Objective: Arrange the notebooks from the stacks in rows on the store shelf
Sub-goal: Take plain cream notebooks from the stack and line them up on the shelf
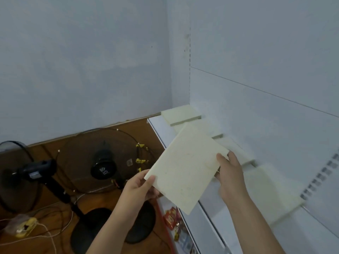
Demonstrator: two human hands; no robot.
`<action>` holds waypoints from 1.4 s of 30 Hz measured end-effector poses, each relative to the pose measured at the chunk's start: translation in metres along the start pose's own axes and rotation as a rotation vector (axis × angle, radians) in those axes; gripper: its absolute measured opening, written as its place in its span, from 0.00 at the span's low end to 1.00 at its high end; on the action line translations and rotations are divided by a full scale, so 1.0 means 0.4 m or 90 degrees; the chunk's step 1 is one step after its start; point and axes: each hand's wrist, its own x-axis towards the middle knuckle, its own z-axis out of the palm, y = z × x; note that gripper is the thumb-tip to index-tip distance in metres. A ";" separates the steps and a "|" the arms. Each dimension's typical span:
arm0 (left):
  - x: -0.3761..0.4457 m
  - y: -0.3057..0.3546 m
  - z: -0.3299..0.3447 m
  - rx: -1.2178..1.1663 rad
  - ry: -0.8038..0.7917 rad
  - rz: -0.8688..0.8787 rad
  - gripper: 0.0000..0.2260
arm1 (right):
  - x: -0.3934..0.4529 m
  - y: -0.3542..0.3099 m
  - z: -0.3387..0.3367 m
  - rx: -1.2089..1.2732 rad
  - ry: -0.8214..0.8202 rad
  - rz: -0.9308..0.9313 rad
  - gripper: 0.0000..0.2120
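Note:
Both hands hold one pale cream notebook (185, 167) tilted in the air above the front edge of the white store shelf (161, 129). My left hand (141, 186) pinches its lower left corner, thumb on the cover. My right hand (229, 173) grips its right edge. Along the shelf's back panel lie several more cream notebooks in a row: one at the far end (180, 114), one partly hidden behind the held notebook (211, 129), another (236, 151) by my right hand, and a nearer one (269, 191).
A spiral-bound book (322, 176) leans at the right edge. Below the shelf, a lower level holds red packets (171, 217). On the wooden floor to the left stand a black fan (102, 162) and another fan (18, 176), with cables and a yellow power strip (25, 227).

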 end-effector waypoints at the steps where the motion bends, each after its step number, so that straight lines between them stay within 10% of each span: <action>1: 0.045 0.012 -0.014 0.006 0.013 0.004 0.10 | 0.040 0.000 0.029 -0.014 -0.006 -0.008 0.07; 11: 0.569 0.072 -0.093 0.046 -0.020 -0.005 0.11 | 0.431 0.033 0.241 -0.082 0.015 -0.008 0.07; 24: 1.312 0.291 -0.092 0.752 -0.348 0.313 0.39 | 0.901 0.013 0.474 -0.121 0.214 0.046 0.08; 28: 1.434 0.285 -0.048 0.901 -0.497 0.230 0.49 | 0.968 0.030 0.495 -0.154 0.282 0.137 0.06; 35: 1.550 0.244 0.002 0.943 -0.506 0.285 0.19 | 0.993 0.050 0.548 0.006 0.260 0.263 0.14; 42: 1.560 0.265 0.005 0.919 -0.528 0.255 0.21 | 1.004 0.031 0.575 0.018 0.257 0.264 0.01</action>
